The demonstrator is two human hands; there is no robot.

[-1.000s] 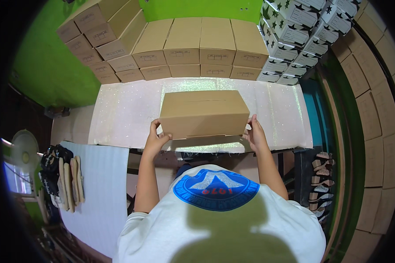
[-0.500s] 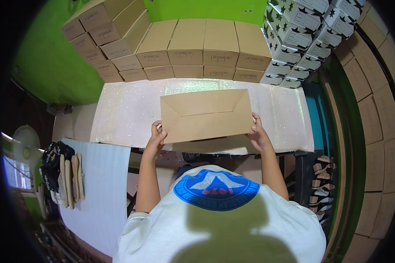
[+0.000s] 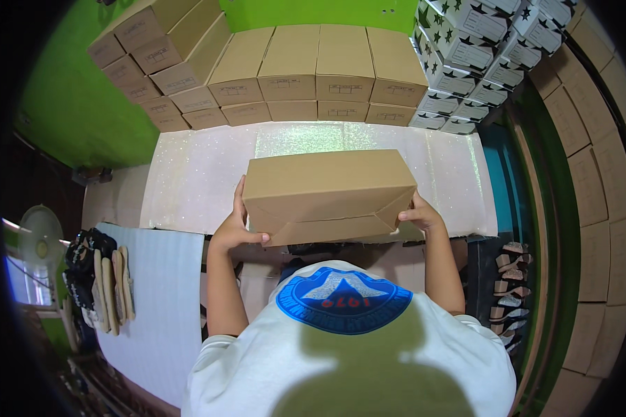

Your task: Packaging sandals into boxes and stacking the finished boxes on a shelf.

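Note:
Between both hands is a plain brown cardboard box [image 3: 330, 174], tilted so that its top and the folded side facing me show. My left hand [image 3: 236, 224] grips its left end, thumb on the near face and a finger up along the side. At the right end my right hand [image 3: 422, 212] is closed on it, thumb at the near corner and the other fingers mostly hidden behind. The box is over the near edge of a glittery white table [image 3: 188, 187]; whether it touches the table I cannot tell.
Stacked brown boxes [image 3: 289, 59] line the table's back, with star-patterned white boxes [image 3: 459, 48] at far right. On the left, a white side table [image 3: 163, 292] carries pale insole-like pieces [image 3: 118, 288] and dark items. Heeled shoe parts [image 3: 511, 278] lie at right. A fan [image 3: 40, 240] stands left.
The box has turned in my hands: its folded panel has swung down toward me and a smooth top face now shows. My left hand has shifted its grip lower, thumb at the near edge.

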